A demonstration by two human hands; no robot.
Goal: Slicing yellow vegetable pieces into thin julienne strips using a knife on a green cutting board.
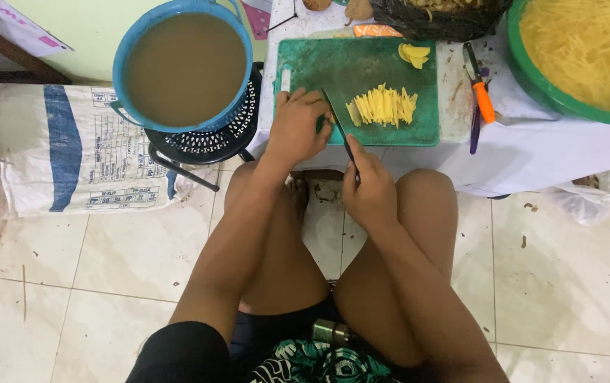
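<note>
My right hand (370,190) grips knife (340,135), blade pointing 11 o'clock; left hand (298,128) curled on green board (362,71), potato sticks (383,106) at 3 o'clock.

Soft, even indoor light falling from above; no hard glare. Faint shadow lying below green cutting board (362,78), under table edge. Floor tiles left of board reflecting dull sheen. Focus holding sharp across board; hands showing no motion blur. Wide-angle bending lines slightly at frame edges far from board. Colours reading warm, saturated.
</note>
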